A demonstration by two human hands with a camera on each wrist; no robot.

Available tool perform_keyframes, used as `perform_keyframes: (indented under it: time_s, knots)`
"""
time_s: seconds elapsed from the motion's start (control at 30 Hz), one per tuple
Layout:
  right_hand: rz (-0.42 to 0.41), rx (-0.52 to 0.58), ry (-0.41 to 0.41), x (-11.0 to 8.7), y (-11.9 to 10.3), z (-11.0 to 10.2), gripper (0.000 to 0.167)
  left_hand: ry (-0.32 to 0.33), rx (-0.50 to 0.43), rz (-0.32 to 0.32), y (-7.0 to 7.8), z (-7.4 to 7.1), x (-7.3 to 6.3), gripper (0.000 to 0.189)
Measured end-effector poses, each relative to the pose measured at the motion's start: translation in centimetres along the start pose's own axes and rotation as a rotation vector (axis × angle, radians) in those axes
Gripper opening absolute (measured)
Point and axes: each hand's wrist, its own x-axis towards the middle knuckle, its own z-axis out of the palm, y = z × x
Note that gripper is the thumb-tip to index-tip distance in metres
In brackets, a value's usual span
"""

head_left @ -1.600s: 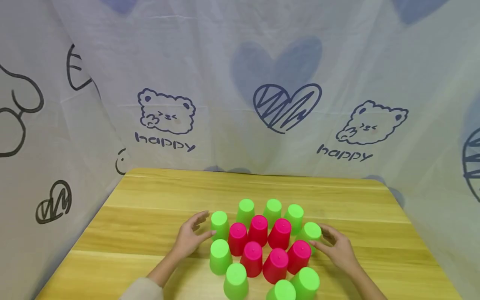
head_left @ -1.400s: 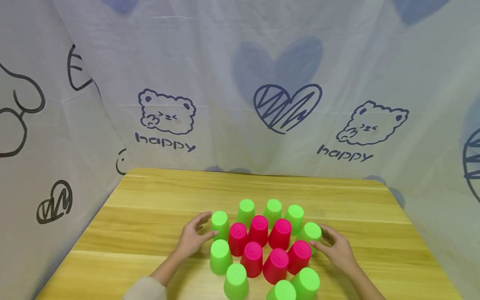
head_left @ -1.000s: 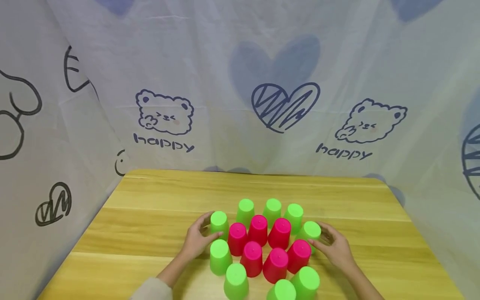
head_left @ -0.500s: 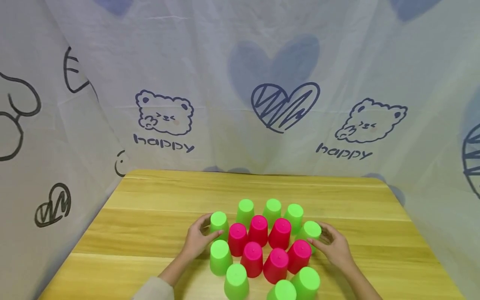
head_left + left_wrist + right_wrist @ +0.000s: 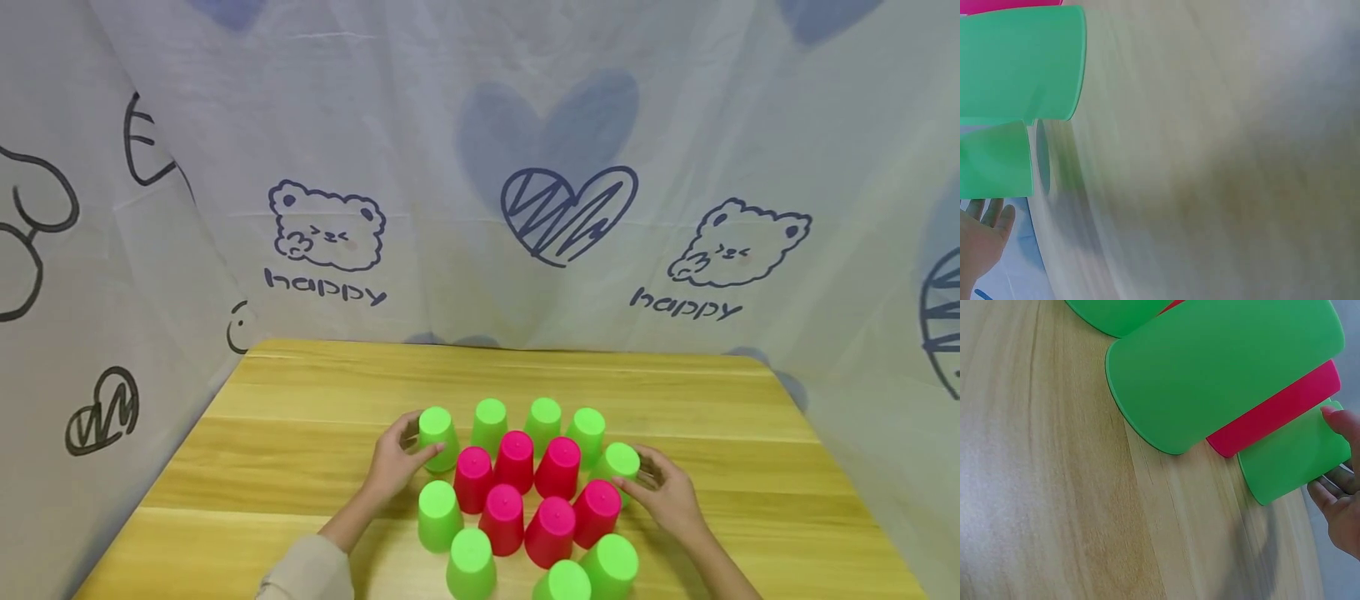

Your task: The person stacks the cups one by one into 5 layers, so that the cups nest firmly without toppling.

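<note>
My left hand [image 5: 393, 460] grips an upside-down green cup [image 5: 438, 440] at the left of the cluster, thumb on the near side. In the left wrist view this lifted cup [image 5: 994, 164] has a grey shadow beyond its rim, on the table. My right hand [image 5: 671, 493] holds another upside-down green cup [image 5: 617, 465] on the right side, between thumb and fingers. That cup [image 5: 1291, 456] stands on the table in the right wrist view. Several red cups [image 5: 557, 467], also upside down, fill the middle between the hands.
More green cups ring the red ones: some behind [image 5: 545, 421], one at front left [image 5: 471, 567], one at front right [image 5: 611, 567]. All stand on a wooden table [image 5: 315, 392]. Behind it hangs a printed white cloth [image 5: 442, 250].
My left hand has moved in from the left, closed round the left green cup and raised it a little away from the table. The right hand stays at its cup almost unmoved.
</note>
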Motion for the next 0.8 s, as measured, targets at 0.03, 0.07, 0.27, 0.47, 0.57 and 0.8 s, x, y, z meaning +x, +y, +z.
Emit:
perform_keyframes:
  time_s: [0.03,0.07,0.27,0.47,0.57,0.8]
  knots:
    - [0.004,0.0,-0.001,0.0,0.0,0.0,0.046,0.002,-0.001,0.002,0.1,0.0,0.1,0.049]
    - [0.009,-0.001,-0.003,0.0,-0.1,0.0,0.046,0.004,-0.001,0.006,0.1,0.0,0.3,0.049]
    - [0.02,-0.011,-0.012,0.0,-0.2,-0.1,0.047,0.001,0.012,-0.001,0.4,0.3,1.2,0.048]
    - [0.029,-0.005,-0.017,-0.1,-0.2,0.1,0.046,0.008,0.017,-0.032,0.5,0.3,2.1,0.05]
    - [0.035,-0.006,-0.016,-0.1,-0.2,0.1,0.047,-0.01,0.033,-0.028,0.7,0.2,2.5,0.051]
    - [0.029,-0.022,-0.018,0.0,-0.2,0.0,0.048,-0.067,0.084,-0.01,0.7,0.5,3.8,0.05]
